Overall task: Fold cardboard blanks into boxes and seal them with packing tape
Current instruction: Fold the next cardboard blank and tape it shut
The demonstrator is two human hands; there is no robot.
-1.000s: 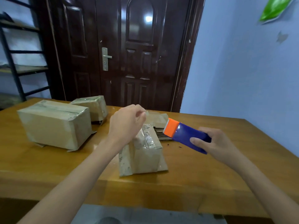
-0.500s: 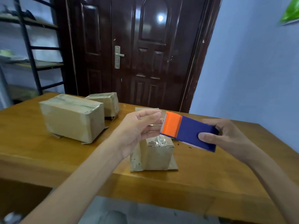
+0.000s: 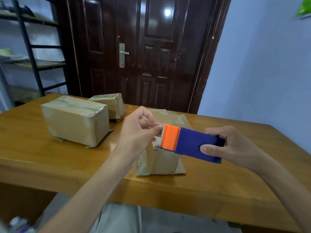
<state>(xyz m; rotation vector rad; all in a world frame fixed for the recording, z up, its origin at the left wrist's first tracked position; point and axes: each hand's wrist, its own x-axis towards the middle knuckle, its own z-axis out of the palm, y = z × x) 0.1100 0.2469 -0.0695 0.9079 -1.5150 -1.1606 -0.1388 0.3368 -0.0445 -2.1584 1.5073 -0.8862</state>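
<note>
Gripped in the right hand (image 3: pixel 235 148), at the right of centre, is a tape dispenser (image 3: pixel 190 143) with a blue body and an orange head; the thumb lies on its near face and the fingers are curled over its far edge. At the orange end, in the middle of the frame, the tape end (image 3: pixel 159 127) is pinched between thumb and forefinger of the left hand (image 3: pixel 138 133), right against the toothed cutter. Both hands are held above a small cardboard box (image 3: pixel 159 158), which is seen standing on the wooden bench (image 3: pixel 50 162) just below them, with shiny tape on its top and flaps spread flat at its base. Flat cardboard blanks (image 3: pixel 171 117) are laid behind it, partly hidden by the hands. To the left of centre a larger taped box (image 3: pixel 74 121) is set on the bench, and a smaller taped box (image 3: pixel 112 105) is placed just behind it, close to it. A dark wooden door (image 3: pixel 143 51) is seen beyond the bench at upper centre, a metal shelf rack (image 3: pixel 33 47) at the upper left, and a pale blue wall (image 3: pixel 260 64) at the right.
</note>
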